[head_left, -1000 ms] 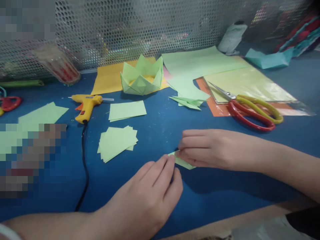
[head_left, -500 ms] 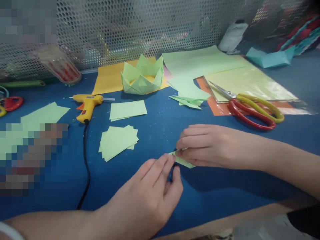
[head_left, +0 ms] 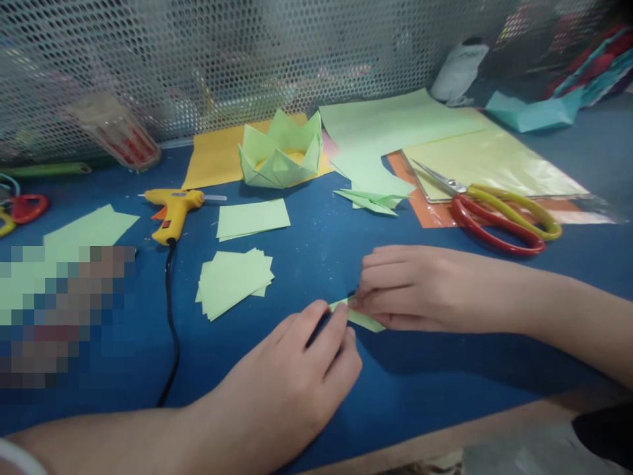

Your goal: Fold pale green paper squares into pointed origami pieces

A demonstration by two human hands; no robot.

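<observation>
A small folded piece of light green paper (head_left: 363, 319) lies on the blue table (head_left: 316, 257) near its front edge. My right hand (head_left: 420, 287) lies over its right part, fingers curled and pressing it down. My left hand (head_left: 297, 376) comes from the lower left with its fingertips pinching the paper's left tip. Most of the paper is hidden under my fingers.
A stack of green paper squares (head_left: 232, 280), a single green sheet (head_left: 252, 218), a yellow glue gun (head_left: 171, 208) with black cord, a folded green paper crown (head_left: 279, 155), red-and-yellow scissors (head_left: 499, 218), large paper sheets (head_left: 425, 132). A metal mesh wall (head_left: 247, 59) stands behind.
My hands stay on the folded paper. The right fingers shifted slightly along it and the left fingertips closed in on its tip. Nothing else moved.
</observation>
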